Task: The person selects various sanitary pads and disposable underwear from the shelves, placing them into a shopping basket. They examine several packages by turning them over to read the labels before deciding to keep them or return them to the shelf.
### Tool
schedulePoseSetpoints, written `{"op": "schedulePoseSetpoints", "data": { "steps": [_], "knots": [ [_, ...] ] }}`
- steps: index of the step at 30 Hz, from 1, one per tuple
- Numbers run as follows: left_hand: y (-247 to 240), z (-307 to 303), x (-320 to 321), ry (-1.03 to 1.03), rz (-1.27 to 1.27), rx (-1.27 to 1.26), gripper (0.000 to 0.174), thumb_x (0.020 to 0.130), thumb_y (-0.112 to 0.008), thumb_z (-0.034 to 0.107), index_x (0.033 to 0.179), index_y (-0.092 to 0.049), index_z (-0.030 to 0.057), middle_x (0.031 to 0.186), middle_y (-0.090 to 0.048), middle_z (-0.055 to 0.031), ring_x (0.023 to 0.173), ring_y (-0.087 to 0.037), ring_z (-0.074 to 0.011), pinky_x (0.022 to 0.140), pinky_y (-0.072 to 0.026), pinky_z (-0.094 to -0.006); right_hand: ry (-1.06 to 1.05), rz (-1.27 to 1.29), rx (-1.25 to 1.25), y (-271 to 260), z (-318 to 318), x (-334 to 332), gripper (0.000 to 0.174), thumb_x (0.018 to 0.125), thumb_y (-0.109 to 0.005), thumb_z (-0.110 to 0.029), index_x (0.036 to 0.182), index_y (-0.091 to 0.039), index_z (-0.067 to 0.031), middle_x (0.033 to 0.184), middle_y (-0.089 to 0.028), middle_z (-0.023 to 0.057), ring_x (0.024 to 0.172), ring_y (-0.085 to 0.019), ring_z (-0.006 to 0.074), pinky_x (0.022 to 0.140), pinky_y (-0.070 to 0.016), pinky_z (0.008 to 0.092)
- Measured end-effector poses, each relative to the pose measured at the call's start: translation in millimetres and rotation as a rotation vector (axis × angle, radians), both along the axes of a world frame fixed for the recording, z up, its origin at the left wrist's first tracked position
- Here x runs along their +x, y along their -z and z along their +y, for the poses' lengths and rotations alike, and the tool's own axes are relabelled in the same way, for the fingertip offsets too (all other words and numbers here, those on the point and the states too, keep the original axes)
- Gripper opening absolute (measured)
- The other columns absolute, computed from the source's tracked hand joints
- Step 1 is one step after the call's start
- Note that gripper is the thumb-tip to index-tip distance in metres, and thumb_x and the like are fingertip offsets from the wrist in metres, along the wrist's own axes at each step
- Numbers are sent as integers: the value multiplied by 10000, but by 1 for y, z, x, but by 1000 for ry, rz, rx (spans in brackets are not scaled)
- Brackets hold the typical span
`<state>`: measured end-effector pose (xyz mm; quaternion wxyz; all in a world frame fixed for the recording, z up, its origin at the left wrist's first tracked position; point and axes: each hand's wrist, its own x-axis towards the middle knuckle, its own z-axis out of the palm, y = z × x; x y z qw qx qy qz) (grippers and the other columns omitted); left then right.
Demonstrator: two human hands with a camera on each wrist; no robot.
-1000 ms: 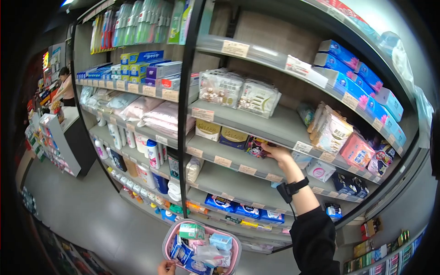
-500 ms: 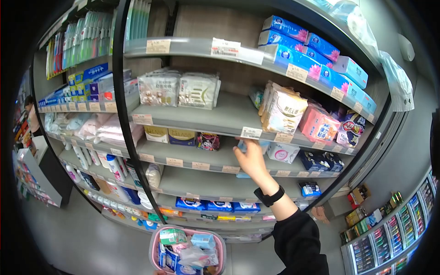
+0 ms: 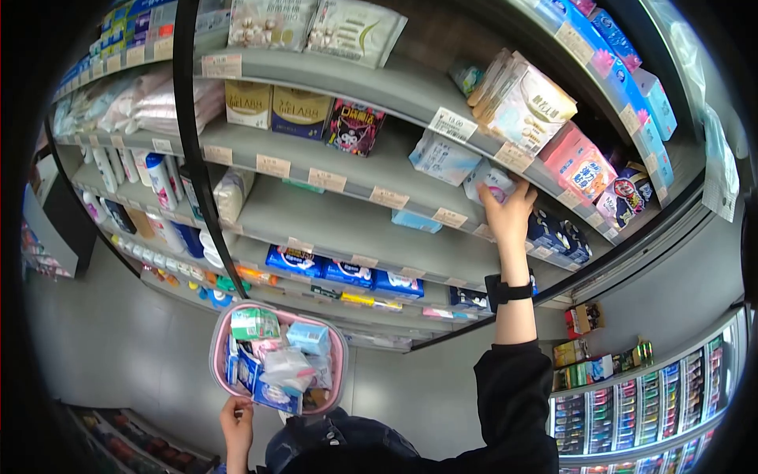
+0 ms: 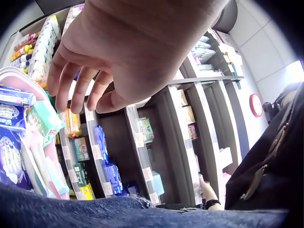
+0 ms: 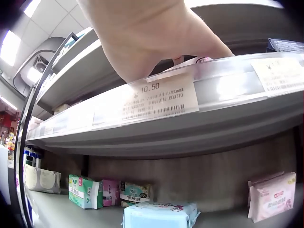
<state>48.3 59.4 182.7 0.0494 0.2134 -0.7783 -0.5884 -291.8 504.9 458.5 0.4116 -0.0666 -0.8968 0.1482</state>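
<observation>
Toward shelf's (image 3: 380,171) right end, front edge | white pack (image 3: 489,178): likely handling light, soft, slick; sides offering hold | right hand (image 3: 509,212): touching, finger closure unclear; left hand (image 3: 237,425): fingers hanging loose

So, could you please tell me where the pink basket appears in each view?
Head: pink basket, lower left of centre.
Left wrist: pink basket, cut off by the left edge.
Right wrist: not in it.
Shared landmark: the right hand, visible in all three.
</observation>
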Motion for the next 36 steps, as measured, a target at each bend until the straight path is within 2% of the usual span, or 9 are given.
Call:
{"op": "schedulePoseSetpoints", "data": {
  "steps": [4,11,18,20,21,22,27,33,36],
  "knots": [
    [1,9,-2,31,-20,76,57,848,-600,30,890,-637,22,807,-640,-18,706,-545,-88,624,-417,-230,42,84,-82,-6,-8,-5,805,693,-782,-455,1233,-462,49,1184,-467,276,1067,-522,454,919,-447,455],
    [0,14,-3,35,6,59,53,847,-594,23,884,-632,18,801,-636,-23,700,-540,-88,627,-421,-232,108,257,-156,-5,-7,15,637,674,-753,-301,1107,-433,39,1093,-447,241,991,-492,444,857,-436,495],
    [-5,11,-12,68,29,28,60,836,-586,10,881,-626,11,786,-631,-28,700,-550,-98,629,-426,-235,15,432,-121,6,-2,77,485,717,-755,-122,1056,-427,-10,1060,-449,164,1033,-490,300,908,-405,424],
    [-11,12,-23,96,47,28,62,834,-587,8,882,-627,11,786,-630,-28,702,-553,-100,630,-426,-235,-248,534,-698,18,-1,83,392,778,-705,-63,1055,-430,-23,1089,-488,144,1021,-525,240,891,-434,373],
    [-14,15,-27,111,57,32,65,833,-588,7,884,-628,12,786,-630,-27,705,-556,-103,630,-426,-235,-304,528,-620,18,1,82,351,820,-658,-18,1087,-432,-25,1107,-506,126,1022,-546,201,895,-449,332],
    [-18,18,-32,118,61,30,65,833,-588,7,884,-628,12,786,-630,-27,705,-556,-103,630,-426,-235,-243,482,-331,16,2,79,485,801,-684,-34,1209,-423,-6,1126,-502,148,1079,-530,232,954,-427,361],
    [-49,35,-60,244,-13,-1,129,797,-587,-22,910,-634,20,822,-644,-44,735,-584,-118,662,-449,-245,-304,238,-107,13,-1,63,639,757,-708,-140,1324,-440,-15,1339,-396,224,1241,-418,389,1059,-340,430],
    [-43,42,-61,286,82,12,147,782,-591,-36,912,-632,18,829,-655,-65,782,-619,-137,681,-459,-255,-265,253,-215,11,2,53,520,831,-645,-88,1307,-455,-3,1231,-498,231,1170,-474,376,1029,-361,414],
    [-35,36,-57,261,66,47,139,781,-591,-32,903,-636,17,821,-660,-66,780,-621,-137,685,-458,-255,-266,205,-413,9,9,50,351,889,-645,-117,1215,-541,-37,1140,-542,203,960,-586,290,807,-498,352]
  ]
}}
